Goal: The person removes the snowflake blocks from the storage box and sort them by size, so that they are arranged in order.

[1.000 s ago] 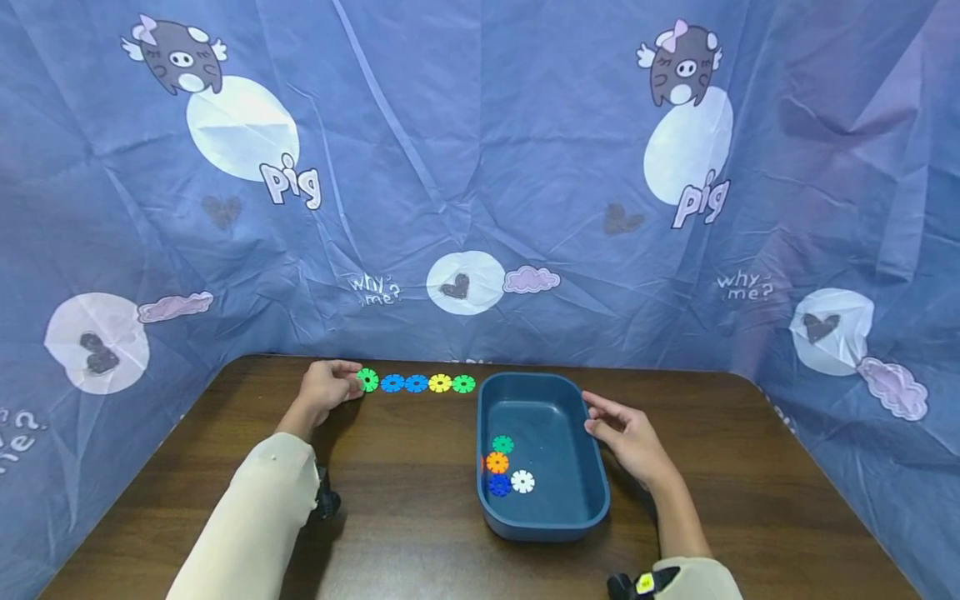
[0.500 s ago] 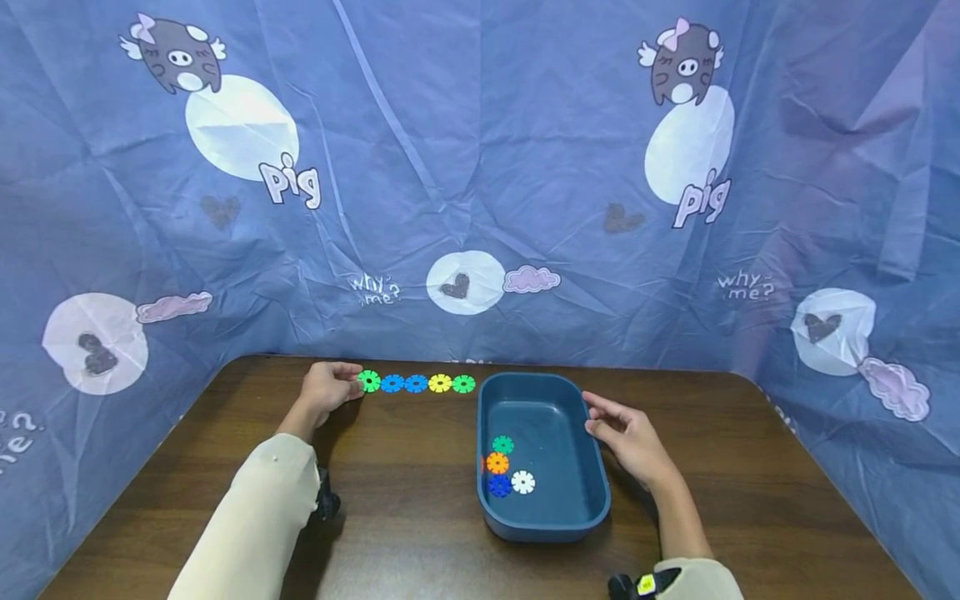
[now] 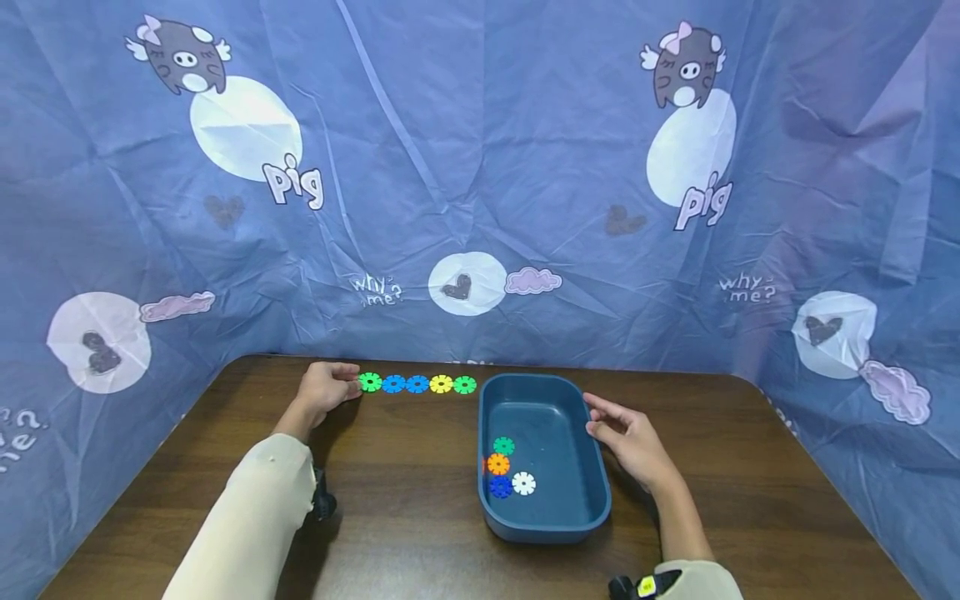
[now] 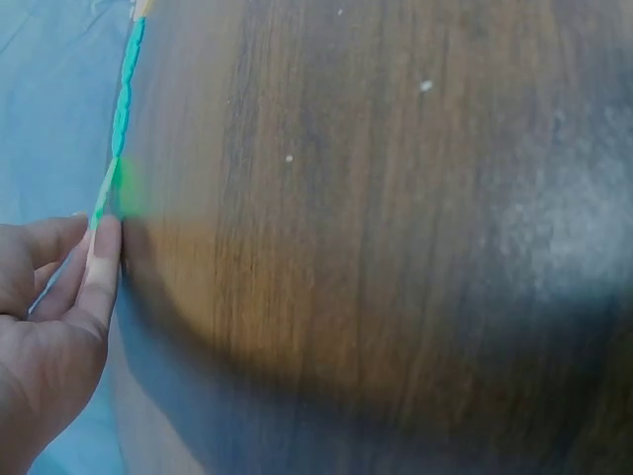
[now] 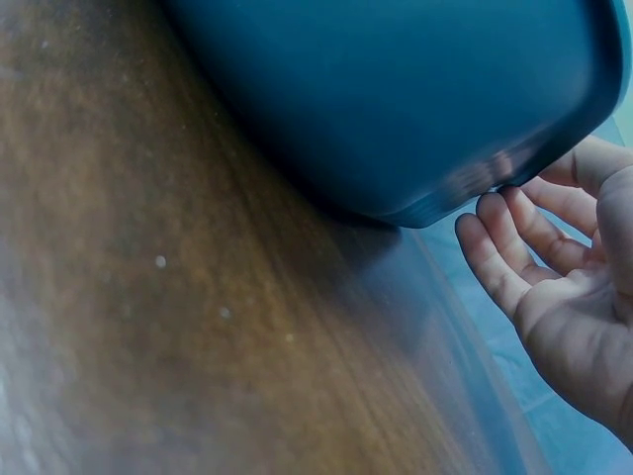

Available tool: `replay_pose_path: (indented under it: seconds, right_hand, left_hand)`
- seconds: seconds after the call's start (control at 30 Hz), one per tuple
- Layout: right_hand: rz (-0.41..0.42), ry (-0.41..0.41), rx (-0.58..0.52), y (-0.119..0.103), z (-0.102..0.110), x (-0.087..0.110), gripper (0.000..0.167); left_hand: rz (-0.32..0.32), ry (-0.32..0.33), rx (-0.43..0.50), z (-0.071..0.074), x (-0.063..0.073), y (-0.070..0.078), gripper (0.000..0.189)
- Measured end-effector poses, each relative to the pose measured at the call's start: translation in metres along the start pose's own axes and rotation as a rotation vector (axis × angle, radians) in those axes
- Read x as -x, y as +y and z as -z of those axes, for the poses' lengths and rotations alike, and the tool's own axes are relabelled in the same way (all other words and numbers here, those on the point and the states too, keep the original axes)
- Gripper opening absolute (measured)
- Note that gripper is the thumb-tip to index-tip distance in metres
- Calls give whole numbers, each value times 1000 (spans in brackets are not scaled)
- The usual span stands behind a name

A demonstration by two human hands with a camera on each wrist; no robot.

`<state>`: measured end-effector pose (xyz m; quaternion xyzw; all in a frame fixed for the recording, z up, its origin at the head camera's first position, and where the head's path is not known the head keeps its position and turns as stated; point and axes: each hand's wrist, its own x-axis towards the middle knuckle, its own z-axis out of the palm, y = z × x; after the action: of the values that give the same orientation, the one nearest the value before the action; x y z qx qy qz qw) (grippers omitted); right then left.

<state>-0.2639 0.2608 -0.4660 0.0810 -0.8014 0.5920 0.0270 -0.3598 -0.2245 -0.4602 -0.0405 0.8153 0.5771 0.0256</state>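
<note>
Notched plastic snowflake discs lie in a row along the table's far edge. At its left end is a bright green disc (image 3: 370, 382), flat and in line with two blue discs (image 3: 405, 384), a yellow disc (image 3: 441, 384) and another green disc (image 3: 465, 385). My left hand (image 3: 328, 390) is at the outer edge of the first green disc, thumb and fingertips slightly apart there in the left wrist view. A deep blue plastic box (image 3: 543, 530) stands right of the row. Extended fingers of my right hand (image 3: 632, 442) rest against its right side.
Inside the box, near its left wall, lie a green disc (image 3: 504, 447), an orange disc (image 3: 498, 464), a dark blue disc (image 3: 501, 487) and a white disc (image 3: 523, 483). A reddish patch shows beside the orange one. A printed blue cloth (image 3: 480, 192) hangs behind the wooden table (image 3: 405, 508).
The leftmost green disc, tilted up at my left fingertips a second ago, now lies flat against the neighbouring blue disc. My left fingertips have drawn slightly left. My right hand and the box stay put.
</note>
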Motion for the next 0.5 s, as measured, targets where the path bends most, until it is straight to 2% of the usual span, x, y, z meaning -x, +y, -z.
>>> replay_pose_path:
  seconds: [0.3,0.5]
  right_hand:
    - [0,2,4,3,0,-1,46]
    - [-2,8,9,2,1,-2,45]
  left_hand:
    - [-44,-38,18,8,1,3,40]
    - [-126,-70,-17,4,1,22,35]
